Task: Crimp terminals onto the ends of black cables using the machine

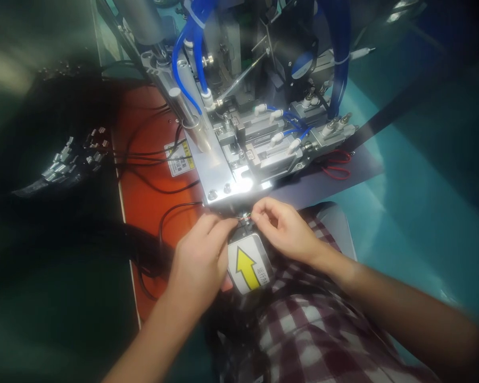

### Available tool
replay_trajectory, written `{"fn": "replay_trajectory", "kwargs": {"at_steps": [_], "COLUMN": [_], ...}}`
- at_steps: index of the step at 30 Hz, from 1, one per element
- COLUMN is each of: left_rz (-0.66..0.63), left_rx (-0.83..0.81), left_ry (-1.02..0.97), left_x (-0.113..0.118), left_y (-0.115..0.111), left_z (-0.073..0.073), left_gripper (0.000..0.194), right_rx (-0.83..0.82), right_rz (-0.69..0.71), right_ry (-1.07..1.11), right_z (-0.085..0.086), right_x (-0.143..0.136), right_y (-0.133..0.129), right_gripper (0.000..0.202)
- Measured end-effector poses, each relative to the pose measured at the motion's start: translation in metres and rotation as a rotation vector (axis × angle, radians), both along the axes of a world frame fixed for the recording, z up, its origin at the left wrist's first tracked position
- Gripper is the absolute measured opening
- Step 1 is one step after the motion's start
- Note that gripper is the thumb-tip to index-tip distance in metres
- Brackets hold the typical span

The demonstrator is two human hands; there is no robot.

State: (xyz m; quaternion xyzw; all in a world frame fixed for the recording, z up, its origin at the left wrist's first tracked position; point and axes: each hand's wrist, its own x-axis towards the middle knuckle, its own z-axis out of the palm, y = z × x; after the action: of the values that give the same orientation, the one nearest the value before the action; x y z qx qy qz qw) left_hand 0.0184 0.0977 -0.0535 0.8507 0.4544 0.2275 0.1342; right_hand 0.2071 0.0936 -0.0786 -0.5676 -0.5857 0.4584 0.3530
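My left hand (201,252) is closed in a pinch, its thumb and forefinger on one end of some thin coloured wires (245,217). From the other side, the fingertips of my right hand (281,226) pinch the same fine wires. They lie over a small metal fixture (244,226) at the front of the machine, and their detail is too small to make out. Just below, between my hands, is a white plate with a yellow arrow (247,264). My left hand overlaps its left edge.
A metal machine (259,138) with blue air hoses (199,53) rises ahead. Black cables (155,186) cross the orange bench top (139,127) beside a yellow-and-white label (179,158). Small shiny metal pieces (62,162) are piled at left; a red cord (337,165) lies right.
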Motion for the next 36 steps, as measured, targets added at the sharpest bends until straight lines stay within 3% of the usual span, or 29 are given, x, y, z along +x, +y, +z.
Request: {"fn": "replay_trajectory", "kwargs": {"at_steps": [12,24,36], "left_rz": [0.024,0.034,0.02], "left_rx": [-0.036,-0.059,-0.059], "left_ry": [-0.108,-0.114,-0.116], "left_x": [0.0039,0.003,0.0027], "left_y": [-0.0013,-0.0026,-0.0031], "left_z": [-0.0024,-0.002,-0.0039], "left_gripper": [0.022,0.025,0.027], "right_rx": [-0.041,0.091,-0.151], "right_rz": [-0.03,-0.077,-0.052], "right_ry": [0.008,-0.084,0.179], "right_z": [0.0025,0.0081,0.0013], "right_x": [0.0018,-0.0044,-0.0032], "right_y": [-0.0011,-0.0005,0.0006], "right_gripper": [0.01,0.009,0.015]}}
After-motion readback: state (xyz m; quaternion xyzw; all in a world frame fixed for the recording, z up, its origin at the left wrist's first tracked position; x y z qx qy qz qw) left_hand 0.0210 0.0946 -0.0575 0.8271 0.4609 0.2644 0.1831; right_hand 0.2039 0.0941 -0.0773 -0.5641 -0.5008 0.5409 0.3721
